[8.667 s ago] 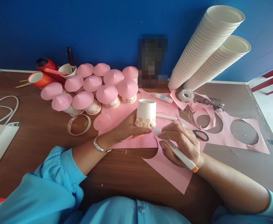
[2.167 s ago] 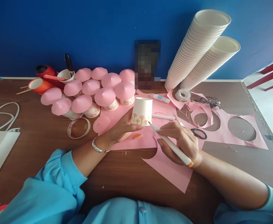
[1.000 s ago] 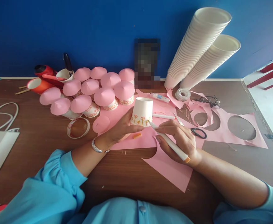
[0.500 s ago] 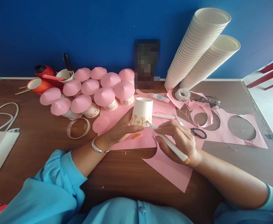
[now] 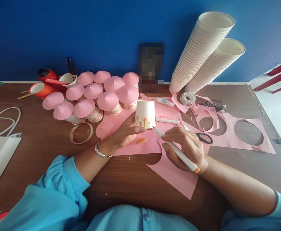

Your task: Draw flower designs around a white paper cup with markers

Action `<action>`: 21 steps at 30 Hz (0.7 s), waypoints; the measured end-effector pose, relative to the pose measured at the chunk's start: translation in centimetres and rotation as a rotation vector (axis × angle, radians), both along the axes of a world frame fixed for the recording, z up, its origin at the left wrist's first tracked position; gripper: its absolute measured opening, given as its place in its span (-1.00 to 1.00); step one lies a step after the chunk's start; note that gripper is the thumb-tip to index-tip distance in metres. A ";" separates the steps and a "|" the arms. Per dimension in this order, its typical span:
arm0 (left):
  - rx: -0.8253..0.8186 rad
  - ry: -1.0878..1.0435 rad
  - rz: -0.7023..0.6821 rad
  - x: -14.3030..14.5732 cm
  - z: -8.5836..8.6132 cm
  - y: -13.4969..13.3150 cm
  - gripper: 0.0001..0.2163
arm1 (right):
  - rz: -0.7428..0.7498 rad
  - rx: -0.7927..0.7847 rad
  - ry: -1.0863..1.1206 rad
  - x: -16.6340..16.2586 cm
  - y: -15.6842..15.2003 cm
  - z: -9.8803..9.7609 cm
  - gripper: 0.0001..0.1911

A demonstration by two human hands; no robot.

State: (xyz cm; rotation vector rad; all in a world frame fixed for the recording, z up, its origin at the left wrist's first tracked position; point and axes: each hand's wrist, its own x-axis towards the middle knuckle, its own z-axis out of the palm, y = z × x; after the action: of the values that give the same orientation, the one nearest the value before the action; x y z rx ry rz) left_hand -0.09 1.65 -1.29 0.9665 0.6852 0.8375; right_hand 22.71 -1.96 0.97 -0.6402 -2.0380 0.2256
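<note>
My left hand (image 5: 128, 131) grips an upside-down white paper cup (image 5: 145, 109) by its rim end, thumb on the near side; the other fingers are partly hidden behind it. Red and orange flowers with stems are drawn around the lower band of the cup. In my right hand (image 5: 185, 146) is a white marker (image 5: 178, 154) with an orange end, held like a pen, its tip close to the cup's lower right edge. Whether the tip touches the cup I cannot tell. An orange marker cap (image 5: 141, 141) lies on the pink paper (image 5: 130, 149) below the cup.
Several paper cups with pink cone tops (image 5: 108, 101) stand at the left. Two tall cup stacks (image 5: 202, 48) lean by the blue wall. Scissors (image 5: 204, 138), a tape roll (image 5: 187, 98), a glue stick (image 5: 164, 101) and pink offcuts (image 5: 231, 128) lie right; a power strip (image 5: 2, 160) lies far left.
The cup has shifted slightly left and turned in my left hand, showing different flowers. The marker tip has moved from the drawn flowers to the cup's lower right edge.
</note>
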 end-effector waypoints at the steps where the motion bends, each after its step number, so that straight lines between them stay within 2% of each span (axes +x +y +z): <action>1: -0.021 -0.021 -0.001 0.1 0.1 0.1 -0.52 | -0.005 0.000 -0.002 0.0 0.0 0.0 -0.78; 7: -0.123 -0.146 -0.044 0.1 0.2 0.2 -0.60 | -0.010 -0.001 -0.012 0.1 -0.1 0.2 -0.76; 14: -0.116 -0.050 -0.069 0.2 0.2 0.1 -0.64 | -0.007 -0.012 -0.015 0.0 -0.1 0.1 -0.76; 21: -0.139 -0.068 -0.105 -0.2 -0.1 0.1 -0.62 | -0.023 -0.003 -0.029 0.3 0.1 0.0 -0.74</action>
State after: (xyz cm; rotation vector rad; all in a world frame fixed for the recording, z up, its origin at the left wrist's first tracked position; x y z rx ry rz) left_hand -0.25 1.72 -1.39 0.8386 0.6205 0.7172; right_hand 22.97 -1.89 1.01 -0.6720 -2.0578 0.2071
